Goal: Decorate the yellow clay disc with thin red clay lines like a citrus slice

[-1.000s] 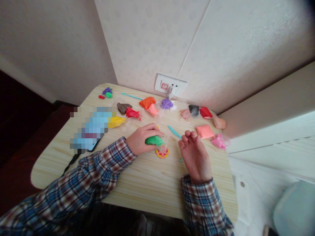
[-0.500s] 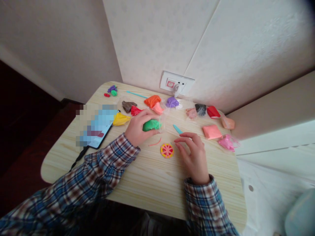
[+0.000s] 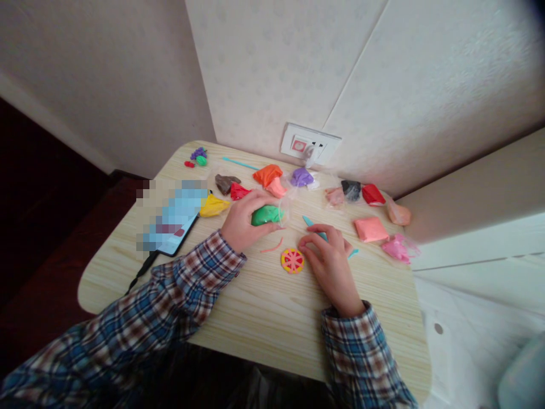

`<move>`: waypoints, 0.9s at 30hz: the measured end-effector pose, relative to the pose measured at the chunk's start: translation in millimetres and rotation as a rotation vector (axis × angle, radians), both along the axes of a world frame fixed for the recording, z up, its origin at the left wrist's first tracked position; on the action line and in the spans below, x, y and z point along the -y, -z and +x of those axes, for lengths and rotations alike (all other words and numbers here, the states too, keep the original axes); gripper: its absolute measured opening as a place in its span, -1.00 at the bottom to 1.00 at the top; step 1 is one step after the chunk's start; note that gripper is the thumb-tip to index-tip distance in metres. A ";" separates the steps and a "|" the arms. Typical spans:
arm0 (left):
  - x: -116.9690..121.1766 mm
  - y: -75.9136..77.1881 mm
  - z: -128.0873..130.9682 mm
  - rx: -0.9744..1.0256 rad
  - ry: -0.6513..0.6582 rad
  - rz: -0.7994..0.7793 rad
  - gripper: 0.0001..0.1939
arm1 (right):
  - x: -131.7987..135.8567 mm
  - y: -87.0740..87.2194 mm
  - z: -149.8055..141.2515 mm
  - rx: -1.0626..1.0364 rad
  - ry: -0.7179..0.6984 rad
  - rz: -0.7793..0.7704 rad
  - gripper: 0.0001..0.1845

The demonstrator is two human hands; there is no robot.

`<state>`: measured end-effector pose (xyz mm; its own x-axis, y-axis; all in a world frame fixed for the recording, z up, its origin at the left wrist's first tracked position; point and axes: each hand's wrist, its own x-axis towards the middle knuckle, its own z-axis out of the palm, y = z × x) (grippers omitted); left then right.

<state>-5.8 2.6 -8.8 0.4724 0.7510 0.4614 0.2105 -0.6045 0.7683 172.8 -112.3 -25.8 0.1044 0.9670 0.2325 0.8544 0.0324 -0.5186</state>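
My left hand [image 3: 244,220] is wrapped around a clear bag of green modelling clay [image 3: 267,215], low over the table. Thumb and forefinger of my right hand [image 3: 330,258] are pinched together just right of a small round clay piece [image 3: 292,261], with a yellow rim and pink spokes over red. Whatever sits in that pinch is too small to make out. Partly covered by the right hand, a blue modelling tool [image 3: 309,221] lies on the table. Between the hands is a thin pink clay strip [image 3: 272,246].
Bags of yellow [image 3: 213,205], orange [image 3: 267,175], purple [image 3: 302,177] and black clay [image 3: 351,190] lie along the back, among others. A pink block [image 3: 371,229] is at right. A phone [image 3: 181,236] rests at left, near small clay fruits [image 3: 198,154]. Wall socket [image 3: 310,142] behind.
My right hand has shifted left and its fingertips have come together beside the round clay piece. My left hand keeps hold of the green clay bag. The whole view has moved slightly.
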 end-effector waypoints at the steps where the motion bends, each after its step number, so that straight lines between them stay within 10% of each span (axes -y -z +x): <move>1: 0.1 -0.1 0.1 -0.006 0.001 -0.001 -0.67 | -0.1 -0.4 -0.7 -0.002 0.002 -0.004 -0.91; 15: 0.8 1.7 0.1 -0.002 0.026 0.003 -0.67 | 2.9 -15.0 9.6 -1.262 0.134 0.126 -0.86; 27: 1.5 0.7 1.3 -0.026 0.018 0.011 -0.68 | 6.0 -18.7 12.6 -1.417 0.175 0.099 -0.79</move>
<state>-4.5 1.1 -9.6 0.4974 0.7373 0.4572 0.2194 -0.6168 0.7560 185.4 -118.3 -7.1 0.4153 0.9040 -0.1018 -0.3761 0.0687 -0.9240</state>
